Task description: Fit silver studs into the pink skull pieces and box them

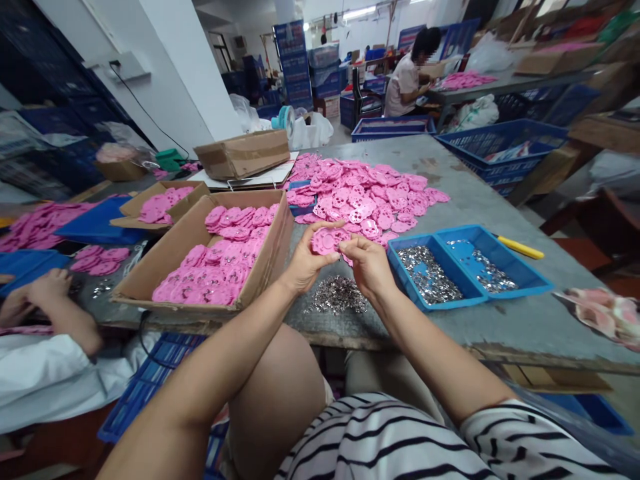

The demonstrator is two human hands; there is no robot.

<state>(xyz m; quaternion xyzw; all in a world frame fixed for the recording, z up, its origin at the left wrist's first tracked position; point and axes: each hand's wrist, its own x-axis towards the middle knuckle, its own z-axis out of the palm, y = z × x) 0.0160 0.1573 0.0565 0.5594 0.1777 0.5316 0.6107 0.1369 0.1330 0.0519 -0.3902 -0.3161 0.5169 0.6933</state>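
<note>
Between my hands is a round pink plastic piece (326,241) with a scalloped edge. My left hand (303,263) grips it by its left side, fingers behind and thumb in front. At its right edge, my right hand (369,261) is closed in a pinch; whatever sits between those fingertips is too small to make out. Just below lies a pile of small shiny metal parts (339,295) on the grey table (445,333). A large heap of similar pink pieces (367,190) spreads out beyond my hands.
Left of my hands stands a cardboard box (270,257) of stacked pink pieces. On the right are a divided blue tray (537,283) of metal parts and a yellow-handled tool (521,247). A co-worker's hands (47,290) show at far left; another person (403,83) sits behind.
</note>
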